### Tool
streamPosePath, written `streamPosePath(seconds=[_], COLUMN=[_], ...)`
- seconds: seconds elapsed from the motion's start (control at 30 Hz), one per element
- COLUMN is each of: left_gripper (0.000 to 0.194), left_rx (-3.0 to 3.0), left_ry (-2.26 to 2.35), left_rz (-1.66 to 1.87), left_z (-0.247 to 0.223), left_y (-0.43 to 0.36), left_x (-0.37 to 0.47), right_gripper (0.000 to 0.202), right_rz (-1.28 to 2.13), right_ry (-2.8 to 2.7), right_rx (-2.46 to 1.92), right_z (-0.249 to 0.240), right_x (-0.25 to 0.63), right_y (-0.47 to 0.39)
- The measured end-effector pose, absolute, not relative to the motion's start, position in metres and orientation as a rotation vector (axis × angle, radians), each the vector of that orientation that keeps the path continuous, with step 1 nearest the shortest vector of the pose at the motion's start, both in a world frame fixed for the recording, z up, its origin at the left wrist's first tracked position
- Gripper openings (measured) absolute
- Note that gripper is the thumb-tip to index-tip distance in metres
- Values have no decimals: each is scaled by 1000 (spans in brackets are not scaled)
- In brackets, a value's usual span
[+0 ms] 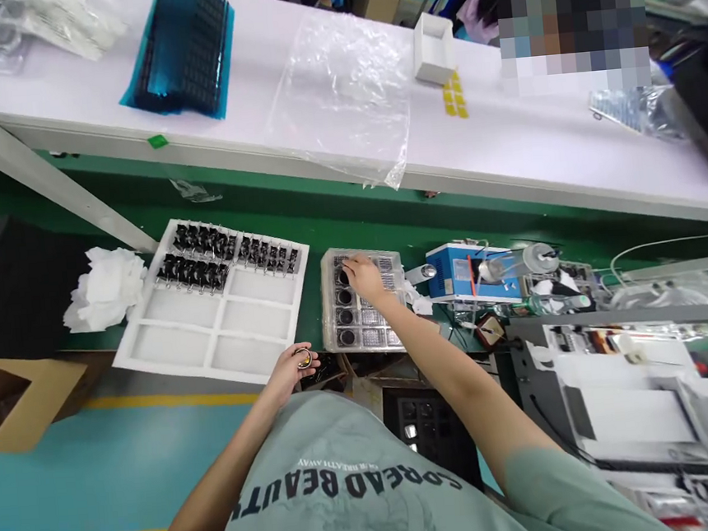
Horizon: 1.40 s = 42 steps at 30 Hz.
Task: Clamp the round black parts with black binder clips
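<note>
My left hand (pixel 288 371) is closed on a small round part with a shiny metal rim (pixel 303 358) and a yellowish glint inside, held just in front of the bench edge. My right hand (pixel 364 277) reaches over a clear plastic tray (pixel 327 321) divided into compartments. Its fingers are pinched together at the upper left compartment, touching or just above a dark round piece there; what they grip is hidden. Down the tray's left column sit several black round parts (pixel 346 316). Left of the tray lies a white foam tray (pixel 212 344) with several black binder clips (pixel 193 273) in its upper compartments.
A blue box-shaped device (pixel 447 270) and a clear cylindrical bottle (pixel 539 257) stand to the right. Crumpled white sheets (pixel 105 289) lie at the left. A raised white shelf (pixel 195 151) crosses behind, bearing plastic bags (pixel 343 76) and a white box (pixel 432 48).
</note>
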State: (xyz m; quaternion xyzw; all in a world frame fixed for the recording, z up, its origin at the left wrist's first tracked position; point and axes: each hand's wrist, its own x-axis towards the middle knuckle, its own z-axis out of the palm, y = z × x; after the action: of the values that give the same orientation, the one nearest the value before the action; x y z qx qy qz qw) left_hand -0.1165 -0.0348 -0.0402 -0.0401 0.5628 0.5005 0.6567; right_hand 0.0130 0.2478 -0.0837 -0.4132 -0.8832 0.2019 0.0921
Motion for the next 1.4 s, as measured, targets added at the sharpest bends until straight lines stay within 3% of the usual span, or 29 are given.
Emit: streamPosePath(seconds=[0.4,0.67,0.8,1.0,1.13,1.27,1.4], left_gripper=[11,43,47,27,33,43,40], left_rx=[95,191,342,524,513,490,532], left_ry=[1393,1451,1451,1452,1506,1602,1790], left_rz=[1195,1300,1170,986,916,946,995], left_z=[-35,-40,-42,-47,-54,-55,-55], left_y=[-4,11,8,-11,-32,-54,-73], left_x=[-108,-77,-63,-79,-100,-119,-140], right_gripper=[33,30,26,20,25,27,25], right_rz=[822,1568,1305,842,643,542,550], right_ry=[-2216,-2055,-2068,-2476,-2791,-2867,-2768], right_rx=[-1489,-1172,-1374,-1615,-1649,-1610,-1548], right_z=[-74,-55,-53,-48,-45,-50,-63], right_x=[-4,57,87,123,125,122,126], right_y=[255,109,89,128,132,120,99])
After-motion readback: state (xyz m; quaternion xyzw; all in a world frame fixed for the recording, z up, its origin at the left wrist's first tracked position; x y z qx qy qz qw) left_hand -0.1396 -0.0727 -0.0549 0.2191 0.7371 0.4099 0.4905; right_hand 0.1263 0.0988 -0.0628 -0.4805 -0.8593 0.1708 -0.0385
